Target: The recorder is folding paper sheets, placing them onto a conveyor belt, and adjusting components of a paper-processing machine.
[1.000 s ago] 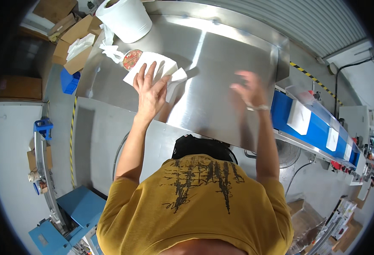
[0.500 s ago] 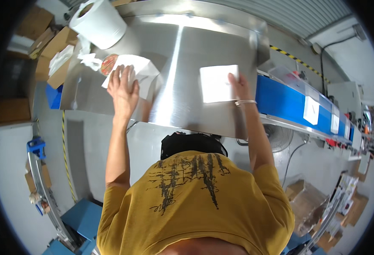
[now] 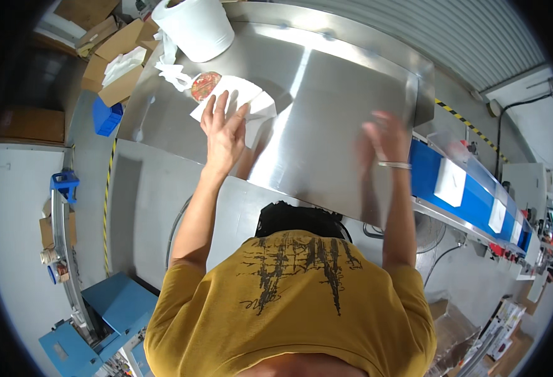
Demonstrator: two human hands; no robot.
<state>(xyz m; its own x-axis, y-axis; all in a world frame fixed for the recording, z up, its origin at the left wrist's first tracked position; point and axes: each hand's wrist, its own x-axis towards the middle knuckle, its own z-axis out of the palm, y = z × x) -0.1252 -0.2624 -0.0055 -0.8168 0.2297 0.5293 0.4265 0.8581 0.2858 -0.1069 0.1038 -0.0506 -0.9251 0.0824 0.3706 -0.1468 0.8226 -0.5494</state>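
My left hand (image 3: 225,139) rests with fingers spread on a small stack of white paper pieces (image 3: 260,103) at the left of the steel table (image 3: 345,81). Its fingertips lie on the paper, beside a round red-patterned disc (image 3: 205,85). Over the table's right side, my right hand (image 3: 386,138) is blurred by motion. Thumb and fingers look apart there, and I see nothing between them. Just right of that hand runs a blue conveyor belt (image 3: 426,164), carrying a white square packet (image 3: 450,182) and further white packets (image 3: 496,215) in a row.
A large white paper roll (image 3: 194,28) stands at the table's far left, with torn paper (image 3: 174,76) beside it. Past the left edge are an open cardboard box (image 3: 116,63) and a blue bin (image 3: 106,117). A clear cover (image 3: 462,154) borders the belt's far side.
The white square packet my right hand held over the table is gone from there, and that hand is now empty. My left hand stays on the paper. The whole view has shifted.
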